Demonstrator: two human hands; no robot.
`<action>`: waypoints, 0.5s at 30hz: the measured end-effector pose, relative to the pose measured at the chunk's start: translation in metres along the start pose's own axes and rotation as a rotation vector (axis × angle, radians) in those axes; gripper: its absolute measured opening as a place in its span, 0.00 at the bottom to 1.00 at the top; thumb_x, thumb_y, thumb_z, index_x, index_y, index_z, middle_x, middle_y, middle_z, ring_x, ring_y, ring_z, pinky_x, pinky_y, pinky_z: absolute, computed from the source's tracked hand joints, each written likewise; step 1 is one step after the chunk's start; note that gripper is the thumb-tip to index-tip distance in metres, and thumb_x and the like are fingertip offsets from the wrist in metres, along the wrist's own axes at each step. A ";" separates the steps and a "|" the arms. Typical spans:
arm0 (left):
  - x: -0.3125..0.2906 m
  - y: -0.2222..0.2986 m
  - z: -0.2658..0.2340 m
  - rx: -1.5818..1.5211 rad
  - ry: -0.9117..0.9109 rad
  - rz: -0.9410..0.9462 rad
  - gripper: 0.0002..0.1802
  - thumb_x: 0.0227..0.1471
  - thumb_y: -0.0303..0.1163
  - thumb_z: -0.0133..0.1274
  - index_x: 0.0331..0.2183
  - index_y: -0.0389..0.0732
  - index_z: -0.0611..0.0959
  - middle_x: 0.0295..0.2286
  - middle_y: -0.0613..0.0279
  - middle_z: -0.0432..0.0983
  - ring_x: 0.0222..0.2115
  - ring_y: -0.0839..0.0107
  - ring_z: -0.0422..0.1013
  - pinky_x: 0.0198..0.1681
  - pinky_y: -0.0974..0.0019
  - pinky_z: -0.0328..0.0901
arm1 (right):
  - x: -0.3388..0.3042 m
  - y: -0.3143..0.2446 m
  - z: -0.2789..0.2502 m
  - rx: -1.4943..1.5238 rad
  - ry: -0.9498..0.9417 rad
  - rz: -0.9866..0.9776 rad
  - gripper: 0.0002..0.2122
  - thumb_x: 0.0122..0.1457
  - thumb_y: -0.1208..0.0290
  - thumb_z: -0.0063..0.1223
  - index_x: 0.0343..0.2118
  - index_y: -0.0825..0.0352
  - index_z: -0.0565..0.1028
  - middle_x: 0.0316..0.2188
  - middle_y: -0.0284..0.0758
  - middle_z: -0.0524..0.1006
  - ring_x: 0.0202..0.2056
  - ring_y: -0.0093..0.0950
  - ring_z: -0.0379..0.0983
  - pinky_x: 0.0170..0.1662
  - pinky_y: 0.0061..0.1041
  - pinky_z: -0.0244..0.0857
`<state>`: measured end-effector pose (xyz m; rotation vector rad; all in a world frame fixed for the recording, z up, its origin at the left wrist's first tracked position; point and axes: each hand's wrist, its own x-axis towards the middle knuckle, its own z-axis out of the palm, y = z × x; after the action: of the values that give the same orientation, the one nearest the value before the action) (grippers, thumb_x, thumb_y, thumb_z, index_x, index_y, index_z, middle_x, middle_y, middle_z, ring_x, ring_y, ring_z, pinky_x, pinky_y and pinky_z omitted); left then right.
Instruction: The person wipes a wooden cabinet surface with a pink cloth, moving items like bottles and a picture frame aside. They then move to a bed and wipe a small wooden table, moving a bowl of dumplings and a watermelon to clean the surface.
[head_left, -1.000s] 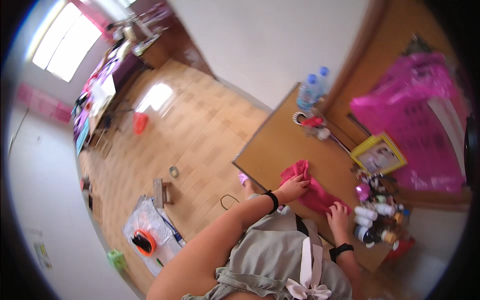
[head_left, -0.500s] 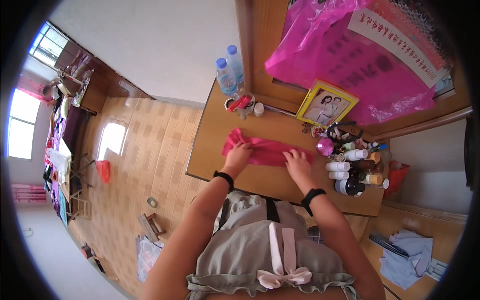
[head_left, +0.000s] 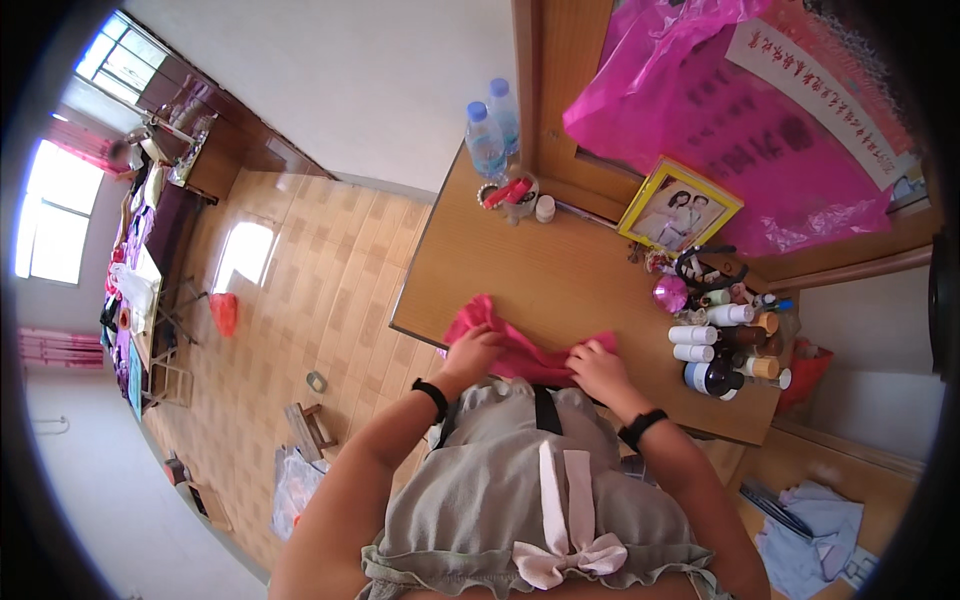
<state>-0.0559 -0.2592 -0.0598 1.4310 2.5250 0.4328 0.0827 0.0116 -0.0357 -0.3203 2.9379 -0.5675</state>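
Note:
A bright pink cloth (head_left: 525, 352) lies bunched and creased along the near edge of the wooden tabletop, close against my body. My left hand (head_left: 474, 356) has its fingers curled over the cloth's left part, and a ruffled end sticks out beyond them. At the right end, my right hand (head_left: 598, 370) grips the fabric between fingers and thumb, with a corner poking out past the fingertips. Dark bands circle both wrists. The lower side of the cloth is hidden by my hands and clothing.
Bottles and jars (head_left: 728, 345) crowd the table's right end beside a pink ball (head_left: 670, 293). A yellow-framed photo (head_left: 682, 207) leans at the back. Two water bottles (head_left: 486, 143), a small dish (head_left: 515, 197) and a white jar (head_left: 545, 208) stand far left. A pink plastic bag (head_left: 740, 140) hangs behind.
Both hands have drawn the pink cloth towards my body, to the table's near edge. Once stretched fairly flat, it is now more bunched and sags between my hands. The view has shifted slightly.

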 end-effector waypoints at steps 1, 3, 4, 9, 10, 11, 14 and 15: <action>0.009 0.009 0.004 -0.003 -0.005 0.059 0.13 0.44 0.30 0.50 0.35 0.49 0.84 0.45 0.68 0.74 0.51 0.59 0.65 0.54 0.60 0.61 | -0.016 0.008 -0.006 0.036 -0.004 0.066 0.08 0.46 0.68 0.61 0.31 0.58 0.76 0.37 0.26 0.73 0.44 0.30 0.69 0.38 0.29 0.72; 0.030 0.031 0.008 0.004 -0.012 0.130 0.13 0.45 0.31 0.50 0.35 0.50 0.84 0.45 0.69 0.73 0.50 0.61 0.64 0.52 0.59 0.62 | -0.046 0.023 -0.015 0.047 0.071 0.221 0.09 0.46 0.66 0.62 0.32 0.57 0.77 0.36 0.25 0.73 0.43 0.31 0.69 0.40 0.32 0.70; 0.046 0.040 0.007 0.016 -0.012 0.140 0.13 0.45 0.32 0.50 0.35 0.51 0.84 0.45 0.70 0.73 0.50 0.61 0.64 0.51 0.58 0.63 | -0.055 0.034 -0.018 0.030 0.113 0.283 0.09 0.46 0.66 0.62 0.32 0.57 0.77 0.37 0.26 0.73 0.43 0.33 0.68 0.41 0.33 0.69; 0.110 0.047 0.016 0.090 0.008 0.102 0.11 0.46 0.33 0.50 0.33 0.54 0.84 0.44 0.70 0.71 0.48 0.63 0.65 0.46 0.55 0.65 | -0.054 0.056 -0.017 0.045 0.297 0.578 0.10 0.48 0.67 0.61 0.35 0.58 0.76 0.37 0.30 0.73 0.42 0.39 0.68 0.42 0.37 0.67; 0.119 0.042 0.014 0.086 -0.010 0.038 0.11 0.45 0.33 0.50 0.33 0.54 0.84 0.42 0.71 0.71 0.48 0.62 0.65 0.44 0.54 0.66 | -0.042 0.056 -0.016 0.037 0.321 0.594 0.10 0.49 0.67 0.61 0.35 0.58 0.76 0.37 0.31 0.73 0.42 0.39 0.68 0.43 0.37 0.67; 0.125 0.035 0.011 0.081 -0.030 -0.028 0.11 0.45 0.33 0.50 0.33 0.55 0.83 0.41 0.71 0.71 0.47 0.62 0.65 0.43 0.52 0.66 | -0.028 0.056 -0.016 0.032 0.343 0.609 0.10 0.49 0.68 0.61 0.36 0.58 0.76 0.37 0.31 0.73 0.42 0.40 0.68 0.43 0.37 0.67; 0.123 -0.003 -0.002 0.050 0.057 -0.204 0.11 0.46 0.33 0.50 0.33 0.56 0.84 0.42 0.71 0.70 0.47 0.62 0.65 0.42 0.51 0.66 | 0.027 0.051 -0.006 0.015 0.422 0.485 0.10 0.50 0.67 0.60 0.36 0.59 0.75 0.37 0.34 0.73 0.42 0.40 0.68 0.42 0.37 0.67; 0.114 -0.019 -0.005 0.037 0.078 -0.238 0.12 0.45 0.32 0.51 0.34 0.54 0.84 0.42 0.71 0.71 0.45 0.60 0.66 0.42 0.52 0.67 | 0.046 0.045 -0.003 0.014 0.445 0.451 0.10 0.50 0.67 0.60 0.36 0.59 0.75 0.37 0.34 0.73 0.42 0.40 0.68 0.42 0.37 0.67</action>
<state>-0.1308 -0.1708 -0.0655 1.1252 2.7354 0.4082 0.0297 0.0433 -0.0540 0.5295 3.2506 -0.6561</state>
